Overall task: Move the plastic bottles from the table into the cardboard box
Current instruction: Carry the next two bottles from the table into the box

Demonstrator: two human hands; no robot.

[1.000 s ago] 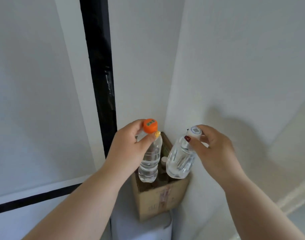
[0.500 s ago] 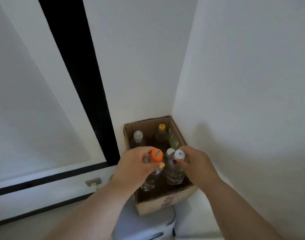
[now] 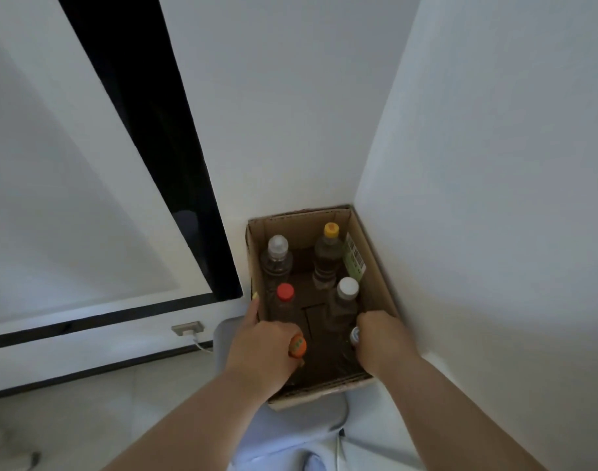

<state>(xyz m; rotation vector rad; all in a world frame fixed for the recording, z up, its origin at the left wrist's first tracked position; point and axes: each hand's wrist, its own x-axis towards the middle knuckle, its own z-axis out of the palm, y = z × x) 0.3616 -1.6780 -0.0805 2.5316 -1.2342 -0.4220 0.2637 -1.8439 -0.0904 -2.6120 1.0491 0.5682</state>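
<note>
An open cardboard box (image 3: 375, 263) stands in the wall corner on a grey seat. My left hand (image 3: 260, 348) is closed around the neck of an orange-capped bottle (image 3: 297, 346), lowered into the box's near left corner. My right hand (image 3: 379, 341) grips a white-capped bottle (image 3: 354, 334) in the near right corner. Both bottle bodies are mostly hidden by my hands and the box shadow. Several bottles stand upright farther in: clear-capped (image 3: 277, 253), yellow-capped (image 3: 329, 253), red-capped (image 3: 285, 297) and white-capped (image 3: 345, 300).
White walls close in behind and to the right of the box. A dark vertical strip (image 3: 154, 137) runs along the left wall. A wall socket with a plugged cable (image 3: 187, 329) sits low at the left. The grey seat (image 3: 222, 338) shows beneath the box.
My view has tilted down onto the box. Both hands have sunk with their bottles from above the box rim down into its near end.
</note>
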